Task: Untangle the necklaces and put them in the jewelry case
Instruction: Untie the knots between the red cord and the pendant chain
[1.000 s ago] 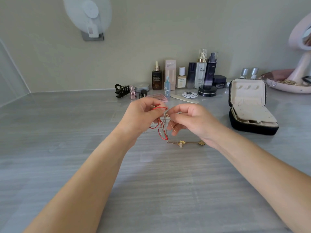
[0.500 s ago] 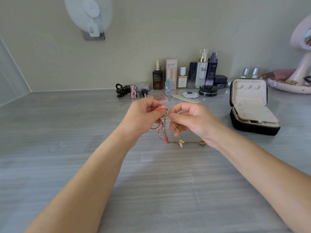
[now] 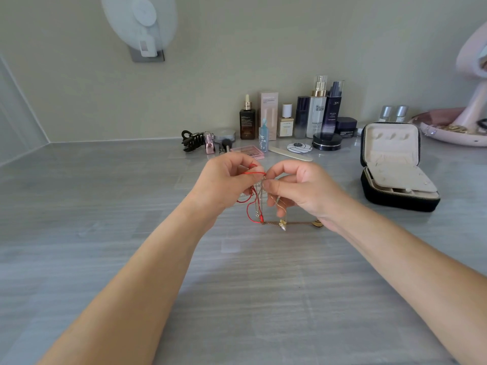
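The left hand (image 3: 224, 183) pinching the red cord (image 3: 250, 209) and the right hand (image 3: 305, 191) pinching the gold chains (image 3: 279, 204) are risking tightening the tangle between them.

A beige wall (image 3: 290, 35) stands behind a grey wood-grain table (image 3: 105, 206) — a white disc (image 3: 139, 22) hangs on the wall; the light is soft.
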